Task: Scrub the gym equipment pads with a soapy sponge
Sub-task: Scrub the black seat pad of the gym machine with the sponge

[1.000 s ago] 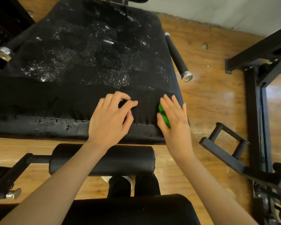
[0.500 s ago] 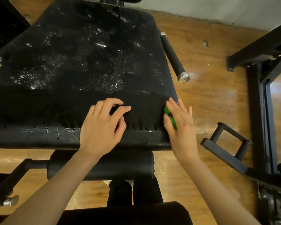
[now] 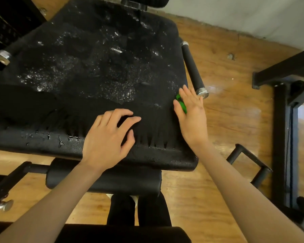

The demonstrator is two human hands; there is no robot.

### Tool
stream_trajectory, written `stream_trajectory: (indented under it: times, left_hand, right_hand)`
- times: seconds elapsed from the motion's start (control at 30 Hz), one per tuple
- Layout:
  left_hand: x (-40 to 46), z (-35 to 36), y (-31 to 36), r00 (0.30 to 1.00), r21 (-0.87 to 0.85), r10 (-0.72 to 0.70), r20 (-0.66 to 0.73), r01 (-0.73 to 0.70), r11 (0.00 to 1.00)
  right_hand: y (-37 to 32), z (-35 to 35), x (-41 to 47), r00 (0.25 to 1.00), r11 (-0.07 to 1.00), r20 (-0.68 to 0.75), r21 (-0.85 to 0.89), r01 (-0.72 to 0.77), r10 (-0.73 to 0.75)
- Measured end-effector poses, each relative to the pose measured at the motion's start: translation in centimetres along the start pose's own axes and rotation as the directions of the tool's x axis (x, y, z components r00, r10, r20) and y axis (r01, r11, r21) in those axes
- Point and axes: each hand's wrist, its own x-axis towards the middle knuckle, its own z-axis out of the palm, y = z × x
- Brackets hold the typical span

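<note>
The large seat pad (image 3: 88, 71) is set across the upper left and middle of the view, above the floor (image 3: 235, 120); the left hand (image 3: 107, 139) is rested on its near portion, and the right hand (image 3: 191, 113) is placed at its right edge, with the sponge (image 3: 181, 104) pressed between palm and pad; a handle bar (image 3: 193, 71) is positioned just right of the pad, its capped end beside the right fingertips; a roller pad (image 3: 123, 181) is mounted below and nearer than the seat pad; a machine frame (image 3: 284, 106) is stood well to the right; a foot bracket (image 3: 251, 163) is located between frame and roller pad.
</note>
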Motion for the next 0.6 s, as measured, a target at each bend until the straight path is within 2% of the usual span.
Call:
stream_trajectory:
  times: [0.07,0.17,0.27,0.37,0.43,0.53,0.6]
  left_hand:
    - [0.0,0.1,0.0,1.000,-0.018,0.004,-0.005,-0.004,1.000]
    - [0.1,0.0,0.0,1.000,-0.018,-0.012,0.008,0.012,1.000]
    - [0.2,0.0,-0.1,1.000,-0.023,-0.009,0.016,0.010,1.000]
    - [0.2,-0.1,0.0,0.999,-0.024,-0.026,0.019,0.026,0.999]
    - [0.2,-0.1,0.1,1.000,-0.022,-0.023,0.016,0.024,0.999]
    - [0.2,0.0,0.0,0.999,-0.024,-0.035,0.028,0.036,0.999]
    - [0.1,0.0,0.1,0.999,-0.021,-0.037,0.028,0.038,0.999]
  right_hand:
    - [-0.4,0.0,-2.5,1.000,1.000,0.005,0.006,-0.009,0.008]
    - [-0.4,-1.0,-8.7,0.993,0.990,0.055,-0.085,0.113,-0.109]
    - [0.6,-0.6,-4.5,0.981,0.976,0.094,-0.128,0.178,-0.167]
    - [0.1,0.5,1.9,0.995,0.990,0.044,-0.106,0.098,-0.094]
    - [-0.4,0.8,1.1,0.998,0.993,0.020,-0.097,0.067,-0.066]
    - [-0.5,-0.1,-5.3,0.980,0.975,0.068,-0.113,0.192,-0.185]
    - [0.4,-0.7,-5.8,0.953,0.953,0.148,-0.110,0.282,-0.265]
